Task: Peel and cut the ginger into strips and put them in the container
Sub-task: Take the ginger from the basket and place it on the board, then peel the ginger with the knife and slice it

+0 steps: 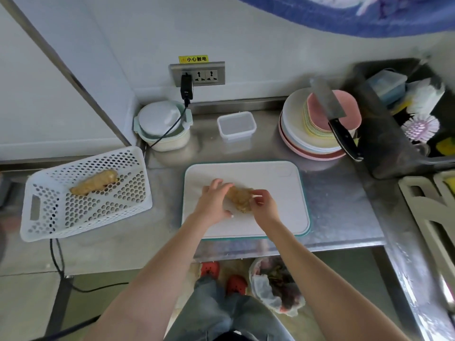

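Head view. A knob of ginger lies on the white cutting board at the middle of the steel worktop, between the 2 hands. The left hand rests against the ginger's left side with fingers straight and spread, so its grip is apart; the fingers reach over the knob's far end. The right hand has thumb and fingertips curled together in a pinch at the ginger's right edge (whether they pinch skin or the whole knob cannot be told). The clear container stands uncovered beyond the board, well apart from both hands. A second piece of ginger lies in the perforated white basket to the left. A cleaver rests across the stack of plates at the right.
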